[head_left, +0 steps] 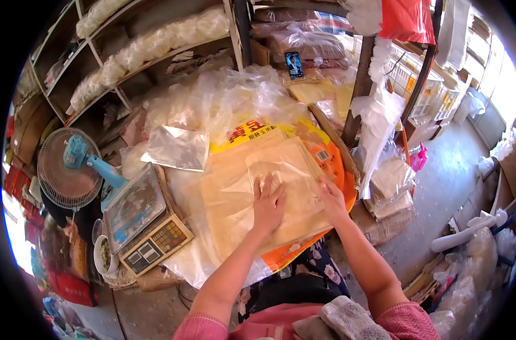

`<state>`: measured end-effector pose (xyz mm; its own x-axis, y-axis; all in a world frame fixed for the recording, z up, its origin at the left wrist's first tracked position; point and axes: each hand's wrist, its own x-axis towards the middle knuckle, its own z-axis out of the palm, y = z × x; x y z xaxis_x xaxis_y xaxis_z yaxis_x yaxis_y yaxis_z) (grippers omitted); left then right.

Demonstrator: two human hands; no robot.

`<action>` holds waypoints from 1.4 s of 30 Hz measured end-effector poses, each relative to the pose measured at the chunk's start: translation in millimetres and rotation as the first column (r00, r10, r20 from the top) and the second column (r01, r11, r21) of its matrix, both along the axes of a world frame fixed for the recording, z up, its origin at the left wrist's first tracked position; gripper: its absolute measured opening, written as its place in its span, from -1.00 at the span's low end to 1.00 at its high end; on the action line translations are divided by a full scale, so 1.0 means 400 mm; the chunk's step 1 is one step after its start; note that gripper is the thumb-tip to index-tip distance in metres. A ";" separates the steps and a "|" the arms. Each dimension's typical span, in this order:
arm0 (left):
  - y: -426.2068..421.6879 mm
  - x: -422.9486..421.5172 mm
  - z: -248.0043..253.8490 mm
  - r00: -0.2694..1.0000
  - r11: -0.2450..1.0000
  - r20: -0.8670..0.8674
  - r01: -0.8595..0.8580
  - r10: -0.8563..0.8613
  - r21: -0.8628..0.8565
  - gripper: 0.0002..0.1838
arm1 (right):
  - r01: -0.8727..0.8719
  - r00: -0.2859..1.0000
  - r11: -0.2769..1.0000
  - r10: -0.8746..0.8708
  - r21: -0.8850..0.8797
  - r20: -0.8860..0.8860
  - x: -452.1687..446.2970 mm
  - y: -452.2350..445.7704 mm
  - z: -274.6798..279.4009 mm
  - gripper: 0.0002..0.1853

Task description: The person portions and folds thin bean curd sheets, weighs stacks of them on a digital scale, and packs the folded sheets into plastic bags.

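Observation:
A stack of thin tan sheets (pixel 229 187) lies on an orange and yellow printed bag (pixel 343 164). Over the right part of the stack is a clear plastic bag (pixel 286 164) with tan sheets visible through it. My left hand (pixel 268 207) rests palm down on this bag, fingers spread. At the stack's right edge is my right hand (pixel 331 198), its fingers close together at the bag's side; whether they grip the edge is hard to make out. A silvery clear bag (pixel 178 148) lies to the upper left of the stack.
A digital scale (pixel 159 246) stands left of the stack, with a fan (pixel 71 167) and a white bowl (pixel 105 255) beyond. Crumpled plastic (pixel 229 93) lies behind. A phone (pixel 294 64) leans at the back. Posts and hanging bags (pixel 377 119) stand at the right.

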<state>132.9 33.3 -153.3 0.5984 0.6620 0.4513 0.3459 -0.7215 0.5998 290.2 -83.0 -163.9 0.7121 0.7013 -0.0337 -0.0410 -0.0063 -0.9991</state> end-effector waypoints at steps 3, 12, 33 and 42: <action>-0.066 -0.012 -0.001 0.997 0.996 0.000 0.076 -0.076 0.049 -0.70 | 0.110 0.936 0.988 -0.065 0.113 -0.346 -0.001 -0.096 0.029 -0.57; -0.164 -0.003 0.053 0.966 0.987 -0.220 0.154 -0.139 0.050 -0.65 | -0.158 0.928 0.970 0.082 -0.184 -0.364 -0.010 -0.258 0.006 -0.64; 0.144 -0.024 -0.014 0.820 0.966 -0.557 0.019 0.131 0.256 -0.72 | -0.127 0.914 0.979 0.178 0.160 -0.364 -0.052 -0.375 0.180 -0.62; 0.296 -0.033 0.440 0.858 0.930 -0.380 -0.259 0.346 0.262 -0.84 | -0.182 0.905 0.970 0.229 0.162 -0.359 -0.052 -0.392 0.186 -0.57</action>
<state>119.7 151.7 22.5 0.5423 0.7655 0.3463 0.7500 -0.6268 0.2112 269.2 -239.7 -89.3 0.5038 0.8463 -0.1730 -0.4211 0.0658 -0.9046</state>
